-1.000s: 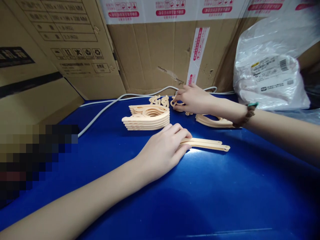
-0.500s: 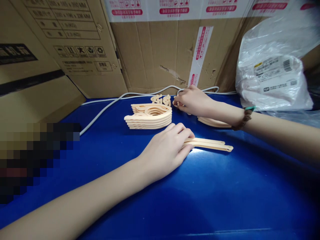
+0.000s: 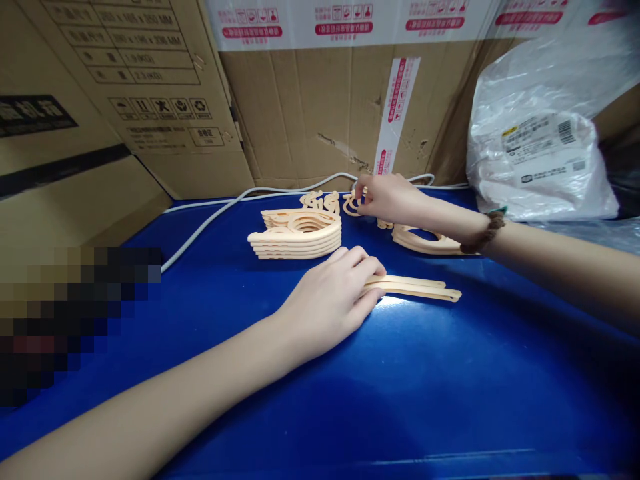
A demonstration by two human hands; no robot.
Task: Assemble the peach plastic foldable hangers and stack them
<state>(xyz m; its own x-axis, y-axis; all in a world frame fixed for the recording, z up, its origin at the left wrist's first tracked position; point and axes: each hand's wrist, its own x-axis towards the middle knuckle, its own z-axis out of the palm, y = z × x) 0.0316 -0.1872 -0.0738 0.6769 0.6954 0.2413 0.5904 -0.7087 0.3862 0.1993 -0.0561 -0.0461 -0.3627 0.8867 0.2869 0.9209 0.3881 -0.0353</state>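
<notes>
My left hand (image 3: 335,300) is closed around cream plastic hanger arms (image 3: 420,287), which lie low over the blue tabletop with their ends pointing right. Farther back, my right hand (image 3: 393,198) has its fingers pinched together among the small cream hanger hooks (image 3: 351,205). A bit of cream plastic shows at those fingertips, partly hidden by them. To the left, more hooks (image 3: 313,199) lie in small groups. A neat stack of curved hanger arms (image 3: 300,237) stands behind my left hand. Another pile of hanger arms (image 3: 415,241) lies under my right forearm, partly covered.
A white cable (image 3: 215,212) runs along the back of the blue tabletop (image 3: 400,393). Cardboard boxes (image 3: 310,100) wall off the back and left. A white plastic bag (image 3: 540,147) with a label sits at the back right. A pixelated patch covers the left edge.
My right hand has lifted slightly and shifted, uncovering hooks beneath its fingers and more of the right-hand pile. My left hand keeps its hold. The whole view has moved a little.
</notes>
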